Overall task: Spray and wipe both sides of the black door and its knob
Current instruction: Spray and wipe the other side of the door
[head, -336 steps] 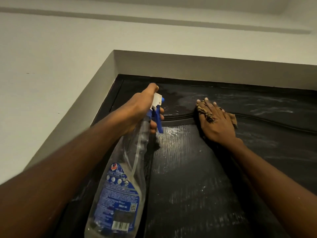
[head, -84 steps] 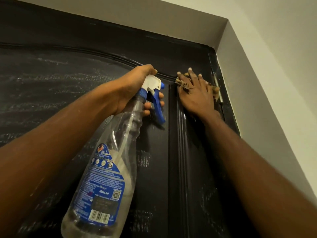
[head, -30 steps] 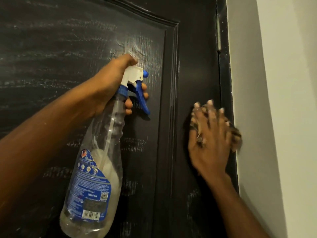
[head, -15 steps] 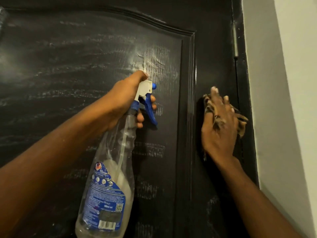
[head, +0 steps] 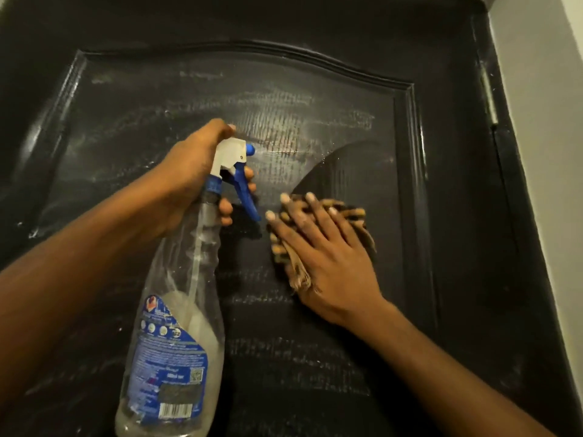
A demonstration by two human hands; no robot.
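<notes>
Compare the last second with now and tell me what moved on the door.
The right hand, pressing the cloth, moved left from the hinge-side stile onto the panel, close to the bottle. A dark wiped arc now cuts the wet film there. The left hand grips the bottle as before, nozzle toward the panel.

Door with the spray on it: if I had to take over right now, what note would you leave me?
Hands: the left hand grips the spray bottle at its neck, nozzle pointing at the door. The right hand presses the cloth flat on the upper panel, fingers straight.
Done: a dark wiped patch above the cloth.
Left: whitish streaks across the rest of the panel. The knob and the door's other side are out of view, so check them.
</notes>
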